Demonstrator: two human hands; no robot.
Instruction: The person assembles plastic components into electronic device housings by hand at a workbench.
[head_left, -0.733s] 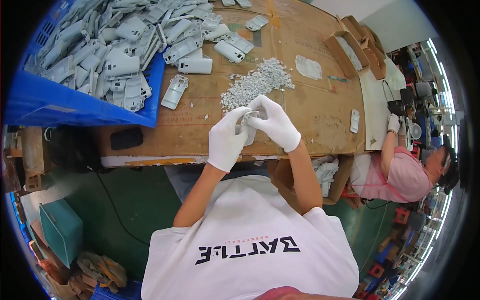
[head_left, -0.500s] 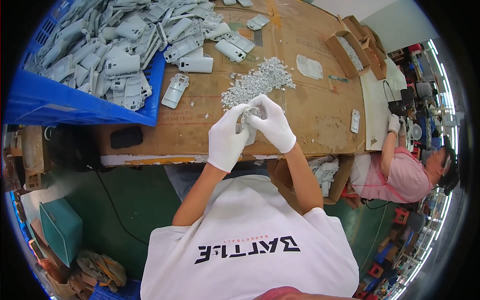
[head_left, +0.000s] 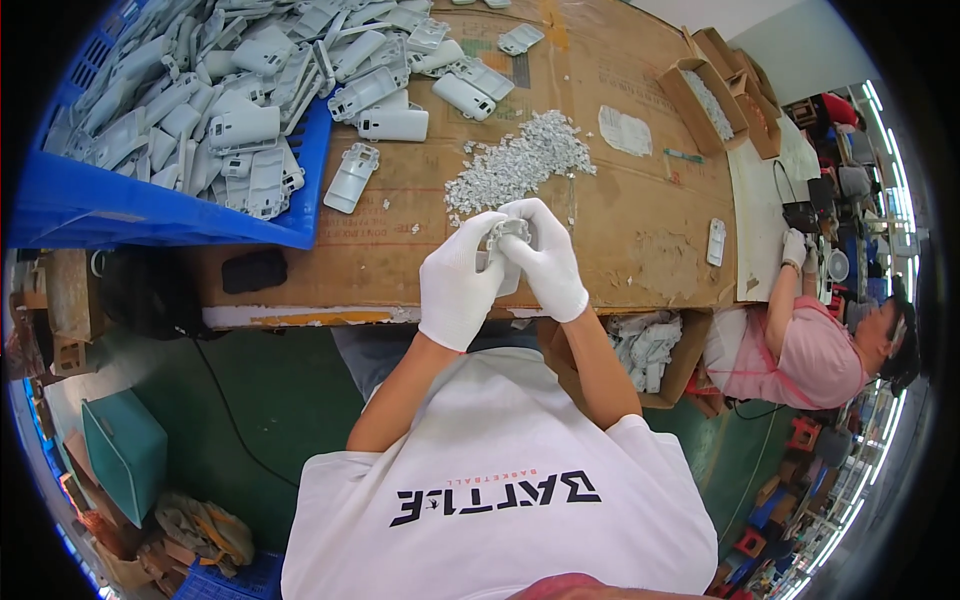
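Note:
Both my hands wear white gloves and meet over the near edge of the cardboard-covered table (head_left: pixel 640 250). Between them is a pale grey plastic housing (head_left: pixel 509 281), its upper end at my fingertips and its lower part showing below. My left hand (head_left: pixel 461 280) grips it from the left side. My right hand (head_left: pixel 548 262) is closed on its upper end, the thumb pressed against it. Whether a small part is also pinched there is hidden by the fingers. Just beyond my hands spreads a pile of tiny white plastic parts (head_left: pixel 525 160).
A blue crate (head_left: pixel 150 215) heaped with similar housings stands at the left; several more lie beside it. One housing (head_left: pixel 716 242) rests at the right. Cardboard boxes (head_left: pixel 700 100) sit at the far right, and another box (head_left: pixel 685 360) below the table edge. A co-worker in pink (head_left: pixel 800 345) works at the right.
My hands stay together on the housing, shifted very slightly; the fingers have adjusted a little at its upper end. The whole view has moved slightly.

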